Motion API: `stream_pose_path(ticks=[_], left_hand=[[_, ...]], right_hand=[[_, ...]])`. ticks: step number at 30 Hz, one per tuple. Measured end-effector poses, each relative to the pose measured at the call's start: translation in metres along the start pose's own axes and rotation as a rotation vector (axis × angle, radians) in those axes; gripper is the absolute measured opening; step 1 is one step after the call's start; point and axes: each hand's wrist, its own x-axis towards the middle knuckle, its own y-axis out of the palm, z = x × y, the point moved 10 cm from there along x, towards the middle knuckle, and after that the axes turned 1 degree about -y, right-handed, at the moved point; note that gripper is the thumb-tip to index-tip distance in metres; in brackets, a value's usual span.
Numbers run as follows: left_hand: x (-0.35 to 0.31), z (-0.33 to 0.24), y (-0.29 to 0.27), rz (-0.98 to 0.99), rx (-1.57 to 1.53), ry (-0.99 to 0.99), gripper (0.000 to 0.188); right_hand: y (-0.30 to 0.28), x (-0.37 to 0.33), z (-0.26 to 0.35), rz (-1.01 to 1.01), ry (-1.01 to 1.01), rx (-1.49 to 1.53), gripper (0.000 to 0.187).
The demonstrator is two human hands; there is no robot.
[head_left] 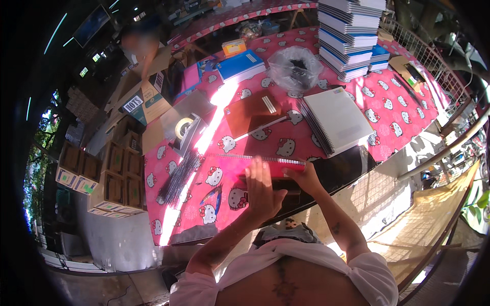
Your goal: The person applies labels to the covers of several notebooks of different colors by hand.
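Observation:
A pink spiral notebook [279,168] lies crosswise in front of me, its wire coil along the far edge. My left hand [261,191] rests flat on its cover, fingers stretched and thumb out to the side. At the notebook's right end, my right hand [304,177] grips the edge with the thumb on top; its other fingers are partly hidden. Beyond the notebook lie a brown-covered book [255,115] and a white-covered stack of spiral notebooks [339,120]. Left of it is a bundle of black binding coils [178,176], with a blue-handled hand tool [212,199] nearer me.
A black flat surface [337,171] sits by my right hand. Tall notebook stacks [349,41], a clear plastic bag [293,69] and blue books [240,65] stand farther back. A tape roll [185,127] and an open carton [148,104] are at left, near another person.

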Motion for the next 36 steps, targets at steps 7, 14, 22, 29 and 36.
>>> stream_pose_path(ticks=[7,14,22,29,36], left_hand=[[-0.117,0.158,-0.030,0.013,0.162,-0.481,0.066],[-0.169,0.194,0.001,0.355,0.153,-0.518,0.092],[-0.223,0.250,-0.040,0.118,-0.245,-0.864,0.036],[-0.132,0.153,-0.047,0.112,-1.548,-1.056,0.035],[-0.096,0.167,-0.040,0.143,-1.650,-1.043,0.040]], right_hand=[[-0.021,-0.092,-0.004,-0.550,0.208,-0.023,0.033],[0.115,-0.137,0.055,0.145,-0.418,-0.499,0.041],[0.164,-0.039,0.058,-0.092,-0.526,-1.065,0.054],[0.151,0.043,0.089,0.009,-0.265,-1.080,0.021],[0.155,0.034,0.124,-0.107,-0.438,-0.926,0.015]])
